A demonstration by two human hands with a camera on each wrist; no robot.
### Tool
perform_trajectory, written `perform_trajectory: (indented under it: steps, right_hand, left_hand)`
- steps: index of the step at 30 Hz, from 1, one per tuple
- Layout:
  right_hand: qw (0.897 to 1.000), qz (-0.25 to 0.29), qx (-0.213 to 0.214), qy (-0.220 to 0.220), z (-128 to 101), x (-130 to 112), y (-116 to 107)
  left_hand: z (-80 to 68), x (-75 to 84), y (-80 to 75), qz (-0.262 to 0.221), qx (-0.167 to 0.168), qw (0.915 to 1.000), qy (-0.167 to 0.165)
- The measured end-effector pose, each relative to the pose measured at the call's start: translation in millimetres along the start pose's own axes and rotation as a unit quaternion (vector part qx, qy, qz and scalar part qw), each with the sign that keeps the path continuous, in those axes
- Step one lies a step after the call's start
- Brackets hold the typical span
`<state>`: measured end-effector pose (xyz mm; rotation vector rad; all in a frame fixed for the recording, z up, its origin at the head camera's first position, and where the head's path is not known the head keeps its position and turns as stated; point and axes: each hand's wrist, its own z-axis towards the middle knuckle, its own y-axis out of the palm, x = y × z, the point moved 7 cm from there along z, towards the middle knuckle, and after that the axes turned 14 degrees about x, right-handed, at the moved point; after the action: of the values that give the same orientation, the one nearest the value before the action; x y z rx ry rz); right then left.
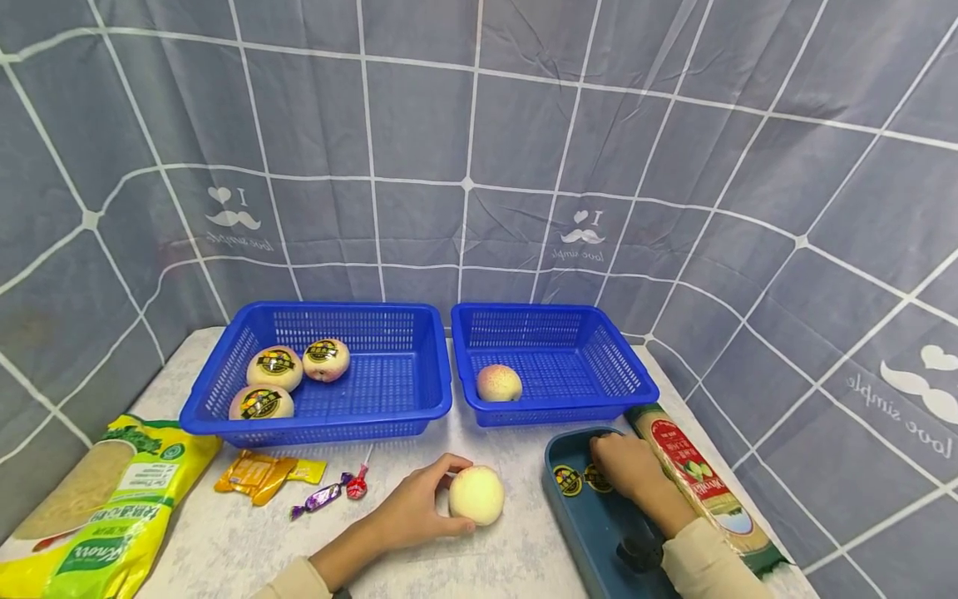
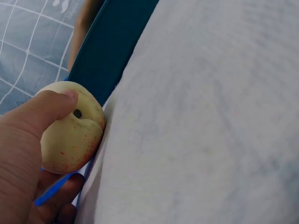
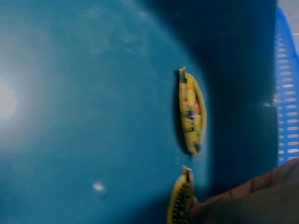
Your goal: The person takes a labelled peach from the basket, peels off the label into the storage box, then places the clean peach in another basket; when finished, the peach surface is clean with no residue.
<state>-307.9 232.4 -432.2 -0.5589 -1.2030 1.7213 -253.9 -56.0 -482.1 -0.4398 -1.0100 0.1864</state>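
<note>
My left hand (image 1: pixel 452 492) grips a pale peach-like fruit (image 1: pixel 479 496) resting on the white table, thumb and fingers curled round it. In the left wrist view the thumb (image 2: pixel 44 109) lies by the stem pit of the fruit (image 2: pixel 72 137). My right hand (image 1: pixel 604 459) rests inside a teal tray (image 1: pixel 591 532), its fingertips at one of two round yellow stickers (image 1: pixel 595 477). In the right wrist view a fingertip (image 3: pixel 247 200) touches the lower sticker (image 3: pixel 180 201); whether it pinches it is hidden. The other sticker (image 3: pixel 191 112) lies flat on the tray (image 3: pixel 93 116).
Two blue baskets stand at the back: the left one (image 1: pixel 419 408) holds three stickered fruits, the right one (image 1: pixel 636 387) one bare fruit (image 1: pixel 499 383). A yellow bag (image 1: pixel 105 499), orange packets (image 1: pixel 262 474), wrapped candies (image 1: pixel 329 494) and a long noodle pack (image 1: pixel 696 478) lie about.
</note>
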Motion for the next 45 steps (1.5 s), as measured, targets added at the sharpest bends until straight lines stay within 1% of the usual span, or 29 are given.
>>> perform_trajectory:
  steps: [3, 5, 11, 13, 14, 16, 17, 18, 19, 21, 23, 24, 25, 26, 27, 30, 31, 33, 37, 38, 40, 42, 45]
  right_hand:
    - [1.0, -0.014, 0.012, 0.0, -0.4, -1.7, 1.1]
    - [1.0, -0.022, 0.016, 0.008, -0.8, -2.3, 1.4]
    - [0.995, -0.069, 0.021, 0.063, -0.4, 1.4, 0.3]
    - [0.994, -0.067, 0.011, 0.081, -0.5, 4.3, -2.7]
    - [0.994, -0.054, 0.004, 0.09, -0.8, 6.4, -4.8]
    - [0.993, -0.002, -0.008, 0.116, -0.5, 13.9, -12.2]
    - [0.991, 0.033, -0.004, 0.129, 1.0, 19.2, -18.8]
    - [0.987, 0.07, 0.009, 0.141, 3.3, 25.9, -26.7]
    - [0.982, 0.109, 0.032, 0.149, 6.7, 33.9, -35.4]
    - [0.966, 0.186, 0.089, 0.158, 15.0, 53.7, -52.4]
    - [0.95, 0.236, 0.145, 0.147, 22.7, 74.8, -64.8]
    - [0.944, 0.252, 0.161, 0.14, 25.8, 85.3, -66.5]
    - [0.941, 0.265, 0.164, 0.135, 28.1, 95.3, -65.0]
    - [0.938, 0.278, 0.157, 0.134, 29.9, 104.5, -61.0]
    - [0.938, 0.287, 0.143, 0.135, 31.0, 112.9, -55.4]
    - [0.937, 0.306, 0.079, 0.152, 30.0, 132.1, -32.9]
    - [0.935, 0.309, 0.064, 0.162, 28.1, 136.9, -26.4]
    - [0.927, 0.324, 0.047, 0.182, 24.1, 143.8, -16.6]
    - [0.91, 0.359, 0.052, 0.203, 17.0, 150.0, -8.0]
    - [0.904, 0.371, 0.055, 0.205, 16.0, 150.5, -7.0]
    - [0.897, 0.385, 0.063, 0.208, 13.7, 152.2, -5.2]
    - [0.892, 0.392, 0.073, 0.212, 12.2, 153.9, -4.4]
    - [0.889, 0.393, 0.085, 0.219, 10.0, 157.2, -1.4]
  left_hand:
    - [0.3, 1.1, -1.0, -0.004, -0.001, 1.0, 0.001]
    - [-0.5, 1.5, -1.3, -0.008, -0.003, 1.0, -0.001]
    - [-3.7, 0.8, -1.5, -0.01, -0.005, 0.9999, -0.01]
    - [-4.3, -0.2, -1.1, -0.008, -0.004, 0.9999, -0.013]
    - [-4.6, -0.4, -0.6, -0.007, -0.004, 0.9999, -0.012]
    - [-5.1, -0.9, 0.6, -0.003, -0.006, 0.9999, -0.014]
    - [-5.3, -0.9, 1.2, -0.001, -0.008, 0.9999, -0.015]
    - [-5.4, -0.7, 1.6, 0.001, -0.01, 0.9998, -0.016]
    - [-5.3, -0.2, 1.6, 0.003, -0.011, 0.9998, -0.015]
    - [-4.8, 0.8, 0.7, 0.008, -0.01, 0.9998, -0.016]
    - [-4.2, 2.0, -0.9, 0.015, -0.007, 0.9998, -0.012]
    - [-3.8, 2.8, -1.7, 0.017, -0.004, 0.9998, -0.006]
    - [-3.5, 3.8, -2.5, 0.016, -0.002, 0.9999, 0.0]
    - [-3.3, 4.7, -2.8, 0.015, -0.001, 0.9998, 0.008]
    - [-3.3, 5.4, -2.8, 0.012, 0.0, 0.9998, 0.017]
    - [-3.4, 7.7, -2.0, 0.0, 0.003, 0.9991, 0.042]
    - [-3.6, 7.9, -1.5, -0.004, 0.003, 0.999, 0.045]
    - [-3.7, 8.0, -0.6, -0.012, 0.005, 0.9987, 0.05]
    - [-1.6, 8.6, -0.9, -0.046, 0.007, 0.9979, 0.044]
    - [0.0, 9.9, -1.8, -0.056, 0.007, 0.9975, 0.043]
    - [5.6, 16.0, -5.1, -0.076, 0.009, 0.9962, 0.041]
    - [15.5, 27.1, -11.3, -0.093, 0.014, 0.9948, 0.039]
    - [41.5, 51.3, -26.8, -0.114, 0.033, 0.9923, 0.036]
